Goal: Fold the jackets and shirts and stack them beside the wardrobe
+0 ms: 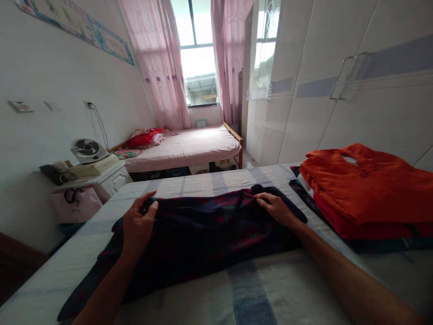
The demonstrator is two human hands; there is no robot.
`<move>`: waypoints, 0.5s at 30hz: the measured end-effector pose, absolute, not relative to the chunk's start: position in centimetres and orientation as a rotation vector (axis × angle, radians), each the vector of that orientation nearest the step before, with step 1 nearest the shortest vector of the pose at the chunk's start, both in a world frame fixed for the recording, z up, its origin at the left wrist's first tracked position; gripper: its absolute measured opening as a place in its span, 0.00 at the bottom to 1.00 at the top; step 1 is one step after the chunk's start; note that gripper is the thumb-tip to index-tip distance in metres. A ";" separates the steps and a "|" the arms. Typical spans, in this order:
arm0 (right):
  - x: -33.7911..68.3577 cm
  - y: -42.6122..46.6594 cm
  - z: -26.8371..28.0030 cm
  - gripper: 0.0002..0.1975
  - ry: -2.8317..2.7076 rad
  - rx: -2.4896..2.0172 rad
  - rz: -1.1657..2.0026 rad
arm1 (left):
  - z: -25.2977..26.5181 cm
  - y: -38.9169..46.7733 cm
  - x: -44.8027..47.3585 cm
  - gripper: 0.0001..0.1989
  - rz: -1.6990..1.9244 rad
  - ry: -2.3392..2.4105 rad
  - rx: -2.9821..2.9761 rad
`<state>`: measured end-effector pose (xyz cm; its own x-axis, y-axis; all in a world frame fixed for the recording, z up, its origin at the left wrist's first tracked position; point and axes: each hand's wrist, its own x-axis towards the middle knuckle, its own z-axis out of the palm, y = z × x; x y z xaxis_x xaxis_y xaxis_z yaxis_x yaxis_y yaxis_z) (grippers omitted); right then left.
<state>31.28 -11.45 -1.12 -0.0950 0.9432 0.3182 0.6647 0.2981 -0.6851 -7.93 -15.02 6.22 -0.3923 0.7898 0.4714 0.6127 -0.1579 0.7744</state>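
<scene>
A dark navy garment (pixel 196 239) with dull red patterning lies spread across the bed in front of me. Its kind, shirt or dress, is not clear. My left hand (pixel 139 223) is at its far left edge, with cloth between thumb and fingers. At the far right edge, my right hand (pixel 275 208) pinches the fabric between thumb and fingertips. The far edge is drawn fairly straight between my hands, and one part of the cloth trails toward the near left. Under it is a white bedsheet (pixel 252 293) with blue stripes.
On the right of the bed rises a stack of folded clothes, with an orange top (pixel 365 185) uppermost. White wardrobes (pixel 304 122) line the right wall. Beyond stands a second bed (pixel 199 144) with a pink sheet. A small fan (pixel 88 150) sits on the left cabinet (pixel 117 180).
</scene>
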 end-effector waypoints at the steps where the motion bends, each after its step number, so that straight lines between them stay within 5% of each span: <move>1: 31.3 -11.1 -0.6 0.14 -1.843 -1.466 0.496 | 5.8 -15.6 -8.8 0.21 1.558 1.928 1.613; 9: 31.2 -7.6 1.3 0.17 -1.873 -1.637 0.348 | 3.6 -18.0 -11.5 0.17 1.658 2.009 2.038; 15: 30.7 -6.5 0.4 0.16 -1.939 -1.686 0.318 | 0.7 -18.0 -14.5 0.19 1.471 1.959 1.494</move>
